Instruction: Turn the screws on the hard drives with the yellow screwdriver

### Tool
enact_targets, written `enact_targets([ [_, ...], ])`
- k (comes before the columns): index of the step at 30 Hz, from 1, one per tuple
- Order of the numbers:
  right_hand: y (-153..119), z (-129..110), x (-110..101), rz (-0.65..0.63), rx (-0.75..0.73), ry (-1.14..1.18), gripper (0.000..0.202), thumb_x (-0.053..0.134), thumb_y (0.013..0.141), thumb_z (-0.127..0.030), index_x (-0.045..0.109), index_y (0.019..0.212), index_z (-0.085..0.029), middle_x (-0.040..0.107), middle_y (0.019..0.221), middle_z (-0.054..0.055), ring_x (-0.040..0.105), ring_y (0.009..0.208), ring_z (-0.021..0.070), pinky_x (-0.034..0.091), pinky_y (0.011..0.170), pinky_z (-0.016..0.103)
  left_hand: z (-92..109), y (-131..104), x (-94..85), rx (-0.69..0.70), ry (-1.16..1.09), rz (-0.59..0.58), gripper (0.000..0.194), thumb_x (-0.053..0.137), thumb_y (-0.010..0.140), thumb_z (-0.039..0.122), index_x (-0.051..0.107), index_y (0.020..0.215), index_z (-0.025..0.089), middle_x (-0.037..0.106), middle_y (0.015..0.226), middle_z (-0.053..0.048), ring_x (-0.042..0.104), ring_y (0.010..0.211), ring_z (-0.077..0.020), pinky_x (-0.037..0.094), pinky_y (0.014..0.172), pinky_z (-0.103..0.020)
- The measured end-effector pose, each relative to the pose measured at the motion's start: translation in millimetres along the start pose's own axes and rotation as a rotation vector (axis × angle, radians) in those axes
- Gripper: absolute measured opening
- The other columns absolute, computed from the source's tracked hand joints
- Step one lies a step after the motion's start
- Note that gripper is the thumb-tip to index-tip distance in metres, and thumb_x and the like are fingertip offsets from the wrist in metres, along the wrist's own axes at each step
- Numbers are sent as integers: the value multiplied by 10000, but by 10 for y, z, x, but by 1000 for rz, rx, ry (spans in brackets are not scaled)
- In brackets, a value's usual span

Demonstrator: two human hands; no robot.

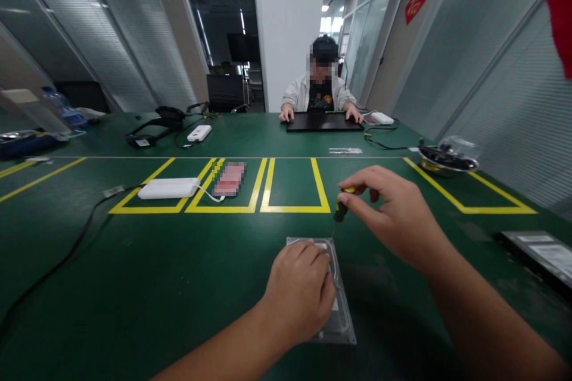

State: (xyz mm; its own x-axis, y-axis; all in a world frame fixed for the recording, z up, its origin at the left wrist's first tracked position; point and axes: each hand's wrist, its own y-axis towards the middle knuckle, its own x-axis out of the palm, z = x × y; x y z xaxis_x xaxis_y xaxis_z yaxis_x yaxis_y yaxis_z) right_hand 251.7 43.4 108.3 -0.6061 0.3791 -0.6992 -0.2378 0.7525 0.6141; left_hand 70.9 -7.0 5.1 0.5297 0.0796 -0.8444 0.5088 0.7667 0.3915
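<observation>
A silver hard drive (pixel 343 309) lies on the green table (pixel 201 268) in front of me. My left hand (pixel 300 292) rests over its top, fingers bent and pressed together on the drive, hiding much of its label. Between the thumb and index finger of my right hand (pixel 388 208) is a small yellow-and-black screwdriver (pixel 340 208). It stands nearly upright, its thin tip at the drive's far right corner. Whether a screw sits under the tip is too small to tell.
Another drive (pixel 543 256) lies at the right edge. A metal bowl (pixel 447 164) of dark items stands behind it. A white power bank (pixel 168 189), cabled to a phone (pixel 230 179), lies at the left. Across the table a person (pixel 319 86) holds a black panel (pixel 325 122).
</observation>
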Motion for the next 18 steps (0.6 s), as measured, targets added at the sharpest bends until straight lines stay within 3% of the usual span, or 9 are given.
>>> enact_targets([
  [4,-8,2,-4,2,1,-5,183,594,840,-236,684,995,-197,683,909,28,614,772,164,450,647,282,-3,6,-3,1,0,2,269,532,885,228,673,1103,160,681,1127,-79,583,1109,-268,456,1007,-484],
  [10,-2,-34,-26,-23,3,-18,101,618,833,-251,674,884,-185,652,864,33,595,782,170,438,652,282,-8,4,17,10,-9,15,264,527,887,226,672,1098,160,681,1129,-85,585,1108,-277,458,1001,-493],
  [14,-13,-37,-31,-27,31,-16,184,568,834,-189,677,982,-185,666,871,19,597,741,154,430,632,272,-7,9,15,15,-9,15,253,530,884,222,676,1081,159,685,1111,-89,590,1098,-281,466,989,-494],
  [18,-6,-31,-23,0,17,-20,134,615,842,-266,683,916,-177,652,897,39,590,808,174,430,657,283,-6,6,1,13,-6,20,253,532,884,221,677,1082,161,685,1110,-86,591,1097,-275,464,996,-493],
])
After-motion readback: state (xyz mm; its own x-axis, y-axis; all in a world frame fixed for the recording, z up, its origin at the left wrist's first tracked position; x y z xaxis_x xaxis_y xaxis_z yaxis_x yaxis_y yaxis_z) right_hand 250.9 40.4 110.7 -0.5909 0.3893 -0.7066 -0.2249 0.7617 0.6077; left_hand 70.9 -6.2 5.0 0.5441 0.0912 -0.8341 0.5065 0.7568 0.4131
